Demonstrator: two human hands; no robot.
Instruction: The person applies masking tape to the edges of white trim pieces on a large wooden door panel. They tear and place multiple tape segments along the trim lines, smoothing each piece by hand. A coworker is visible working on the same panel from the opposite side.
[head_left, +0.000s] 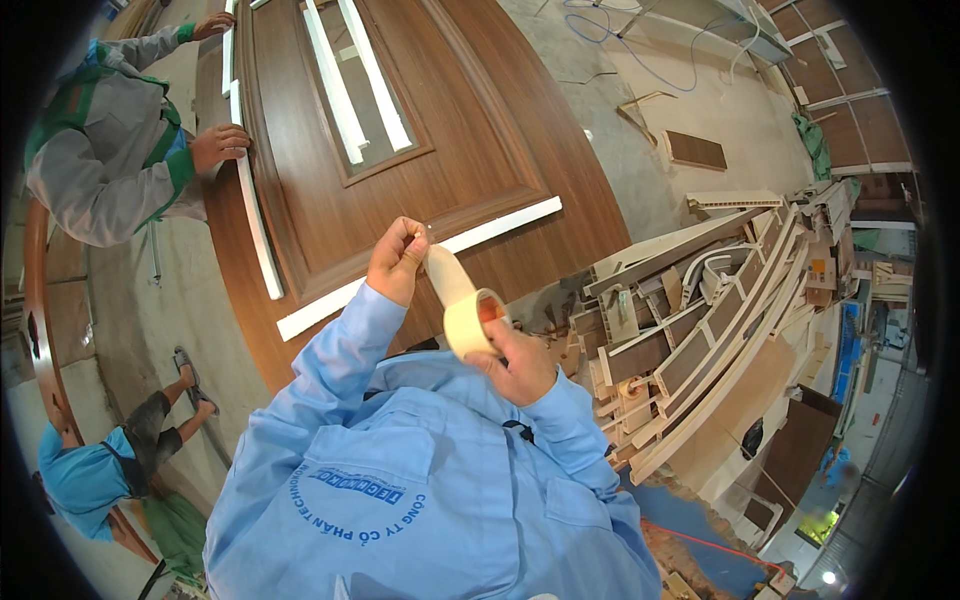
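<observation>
My right hand [520, 368] grips a roll of pale yellow masking tape [460, 326], with its fingers at the roll's core. A short length of tape runs up from the roll to my left hand [398, 262], which pinches its free end between thumb and fingers. Both hands are above the near end of a brown wood-grain door [490, 130]. Beneath my left hand, a white strip [505, 224] crosses the door and is partly hidden by my sleeve and hand.
At the left a co-worker's hand [220, 147] rests by another white strip [255, 215] along the door's edge. More white strips [375, 75] lie over the door's inset panel. Wood offcuts [690, 340] are piled at the right. Another person [90, 470] is at the lower left.
</observation>
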